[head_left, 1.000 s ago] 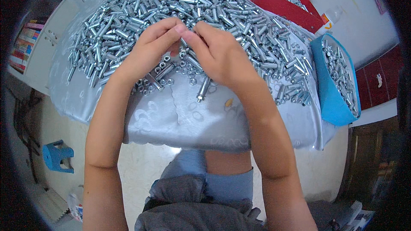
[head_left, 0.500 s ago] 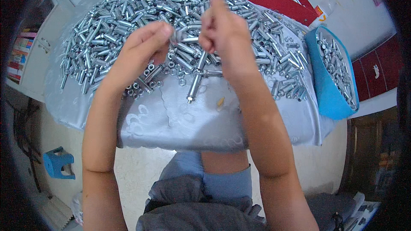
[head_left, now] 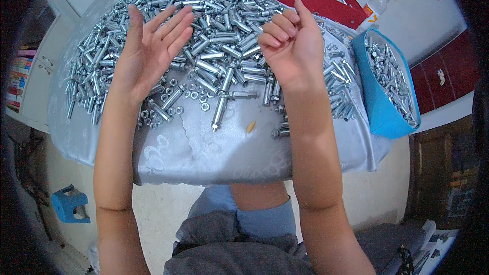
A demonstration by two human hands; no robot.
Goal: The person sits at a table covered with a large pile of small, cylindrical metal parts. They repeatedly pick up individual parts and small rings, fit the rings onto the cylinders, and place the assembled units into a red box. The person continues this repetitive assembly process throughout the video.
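Nearest are the person's dark shirt [head_left: 239, 254] and blue shorts [head_left: 265, 221], with a bare forearm on either side. A blue stool [head_left: 70, 206] stands on the floor at the left. Beyond the lap is the tabletop [head_left: 214, 165], covered with a shiny pale cloth. Near its edge lies a small yellow piece [head_left: 251, 127], and just left of it one bolt [head_left: 219, 112] points toward the person. Loose nuts [head_left: 205, 106] are scattered left of that bolt.

The left hand [head_left: 153, 48] is over the bolts, palm turned up, its grip spread, fingers apart and holding nothing. The right hand [head_left: 294, 46] is raised over the bolts too; its fingers curl loosely inward and its thumb stands away from them, but whether anything sits inside that grip cannot be told.

The heap [head_left: 219, 15] of bolts spreads under and beyond both hands. At the right stands a blue box [head_left: 377, 109] filled with bolts. Farther off are a red box [head_left: 321, 2], also holding bolts, and a bottle [head_left: 376, 7] beside it.
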